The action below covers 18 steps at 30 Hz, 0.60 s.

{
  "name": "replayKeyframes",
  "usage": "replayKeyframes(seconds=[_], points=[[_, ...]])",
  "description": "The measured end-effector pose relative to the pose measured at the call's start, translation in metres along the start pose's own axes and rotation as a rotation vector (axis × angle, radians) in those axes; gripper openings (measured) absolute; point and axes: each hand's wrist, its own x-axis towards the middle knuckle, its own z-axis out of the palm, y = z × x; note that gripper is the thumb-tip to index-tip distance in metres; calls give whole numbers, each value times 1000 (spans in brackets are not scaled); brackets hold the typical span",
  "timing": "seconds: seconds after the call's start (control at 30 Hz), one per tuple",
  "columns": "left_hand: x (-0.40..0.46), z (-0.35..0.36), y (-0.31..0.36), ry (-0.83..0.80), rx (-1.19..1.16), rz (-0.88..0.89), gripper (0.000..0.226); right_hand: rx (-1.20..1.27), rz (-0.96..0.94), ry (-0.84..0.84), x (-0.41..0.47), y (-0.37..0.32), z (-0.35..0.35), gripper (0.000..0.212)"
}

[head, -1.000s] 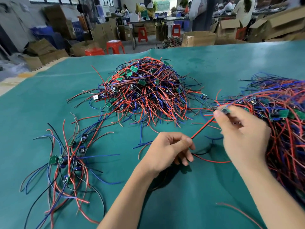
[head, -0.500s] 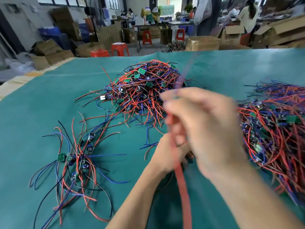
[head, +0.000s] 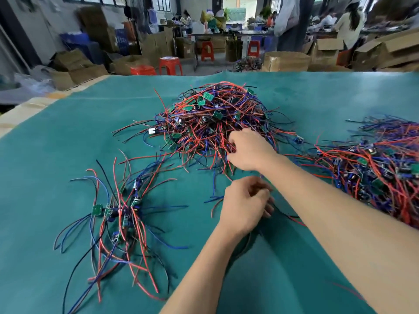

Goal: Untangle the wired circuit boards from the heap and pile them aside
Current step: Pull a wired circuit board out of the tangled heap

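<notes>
I count three masses of red, blue and black wired green circuit boards on the teal cloth-covered table: the central tangled heap, a second heap right of my arms, and the sorted pile left of them. My right hand, fingers curled, digs into the central heap's near edge. My left hand, just below, pinches thin wires.
</notes>
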Motion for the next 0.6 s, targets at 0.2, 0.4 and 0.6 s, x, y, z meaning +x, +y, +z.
replayKeyframes(seconds=[0.2, 0.4, 0.6], points=[[-1, 1, 1, 18, -70, 31, 24, 33, 82, 214, 1, 17, 21, 14], [0, 0, 3, 69, -133, 3, 23, 385, 172, 249, -11, 37, 4, 20], [3, -1, 3, 163, -290, -30, 9, 941, 218, 314, -79, 73, -5, 18]])
